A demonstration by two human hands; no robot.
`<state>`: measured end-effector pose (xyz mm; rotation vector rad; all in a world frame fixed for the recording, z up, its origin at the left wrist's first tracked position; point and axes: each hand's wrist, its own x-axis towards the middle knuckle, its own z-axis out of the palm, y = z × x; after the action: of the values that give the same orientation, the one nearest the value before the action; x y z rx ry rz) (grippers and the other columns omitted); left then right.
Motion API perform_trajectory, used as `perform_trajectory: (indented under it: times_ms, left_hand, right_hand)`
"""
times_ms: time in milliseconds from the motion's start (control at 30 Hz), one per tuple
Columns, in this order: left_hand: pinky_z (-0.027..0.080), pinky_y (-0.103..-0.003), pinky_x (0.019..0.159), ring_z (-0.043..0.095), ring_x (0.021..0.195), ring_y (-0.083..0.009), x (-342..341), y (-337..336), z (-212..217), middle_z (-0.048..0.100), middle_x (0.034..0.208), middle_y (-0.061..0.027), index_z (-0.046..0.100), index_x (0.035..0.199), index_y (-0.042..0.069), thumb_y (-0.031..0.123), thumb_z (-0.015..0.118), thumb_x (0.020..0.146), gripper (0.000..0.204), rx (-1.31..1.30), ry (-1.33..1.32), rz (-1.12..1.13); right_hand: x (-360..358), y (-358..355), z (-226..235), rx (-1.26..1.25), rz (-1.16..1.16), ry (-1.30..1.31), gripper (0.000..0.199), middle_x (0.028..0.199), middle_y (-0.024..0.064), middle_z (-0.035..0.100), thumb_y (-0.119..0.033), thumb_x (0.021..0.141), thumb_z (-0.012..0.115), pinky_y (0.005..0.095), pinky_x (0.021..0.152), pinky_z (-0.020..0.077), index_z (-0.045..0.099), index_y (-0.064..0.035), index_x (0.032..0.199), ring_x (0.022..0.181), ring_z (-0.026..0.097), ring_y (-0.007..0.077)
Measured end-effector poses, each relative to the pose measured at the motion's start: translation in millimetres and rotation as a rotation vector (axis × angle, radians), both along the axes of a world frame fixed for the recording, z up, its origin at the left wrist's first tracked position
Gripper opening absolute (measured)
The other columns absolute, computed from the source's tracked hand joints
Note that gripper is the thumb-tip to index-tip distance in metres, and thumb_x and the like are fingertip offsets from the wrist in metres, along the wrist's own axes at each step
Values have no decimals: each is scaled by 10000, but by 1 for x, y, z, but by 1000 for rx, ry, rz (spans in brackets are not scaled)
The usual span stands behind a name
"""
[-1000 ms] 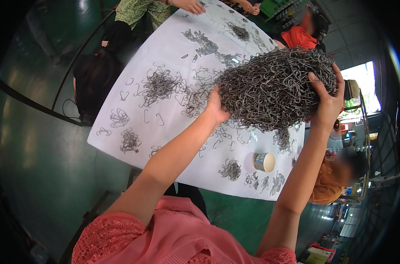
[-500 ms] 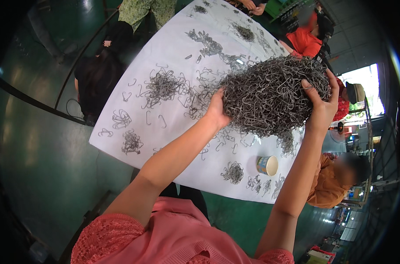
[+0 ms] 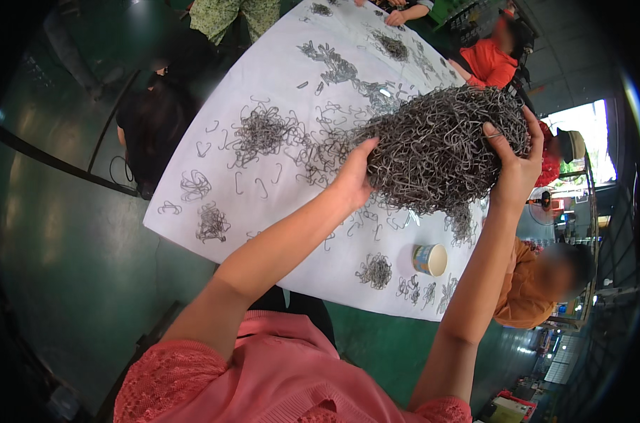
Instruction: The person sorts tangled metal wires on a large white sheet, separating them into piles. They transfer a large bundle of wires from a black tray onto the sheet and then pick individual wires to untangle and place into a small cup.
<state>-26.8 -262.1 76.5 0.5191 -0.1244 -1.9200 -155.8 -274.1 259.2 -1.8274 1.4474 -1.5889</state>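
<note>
Hands lifting a tangled mass of metal wire hooks above a white worktop

Small hook piles lie along the white worktop on the left, about a dozen little heaps and scattered singles across it in all; that much seems sorted, while the bulk is not. Left hand presses its fingers, held together, into the near side of the one big wire hook bundle, which hangs in the air over the worktop's middle. Right hand clamps the far side, thumb and fingers curled into the tangle. One small paper cup stands below. Three other people sit around the edges.
</note>
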Motion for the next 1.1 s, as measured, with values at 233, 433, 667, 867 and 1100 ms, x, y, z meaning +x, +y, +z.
perform_trajectory:
  times_ms: [233, 433, 667, 867, 1100]
  left_hand:
    - [303, -484, 1022, 383, 1273, -249, 43, 8, -5, 422, 1389, -111, 362, 1374, 40, 397, 518, 898, 615, -190, -647, -176]
    - [452, -321, 889, 596, 1042, -235, 109, 31, -14, 637, 1093, -175, 612, 1154, 19, 282, 591, 863, 393, -480, -1082, -85]
    - [469, -277, 820, 604, 936, -146, 128, 72, -11, 664, 1027, -77, 632, 1073, 1, 147, 559, 906, 233, -549, -1282, 196]
    - [471, -271, 812, 601, 920, -125, 106, 140, -34, 670, 983, -73, 637, 1027, -6, 95, 538, 917, 180, -504, -1131, 240]
    - [499, -305, 776, 648, 847, -191, 87, 260, -50, 677, 927, -110, 638, 1013, 18, 66, 534, 886, 170, -457, -1335, 332]
  right_hand:
    - [-11, -3, 6, -48, -51, 71, 654, 1066, 115, 619, -82, 611, 832, 284, 857, 469, 563, -71, 1207, 958, 595, 186]
    - [-15, 15, 23, -20, 9, -45, 662, 1080, 119, 604, -49, 620, 819, 289, 819, 499, 538, -35, 1219, 925, 612, 193]
    - [-43, 38, 61, -138, -145, 83, 667, 1194, 132, 550, -144, 625, 828, 350, 957, 414, 547, -80, 1227, 1029, 575, 228]
    - [-70, 45, 87, -122, -84, 16, 662, 1189, 122, 573, -176, 634, 817, 375, 1038, 306, 556, -107, 1239, 1059, 559, 243]
    - [-110, 31, 73, -29, 138, 92, 544, 1304, 155, 485, -119, 814, 667, 388, 932, 484, 478, -116, 1323, 1131, 530, 273]
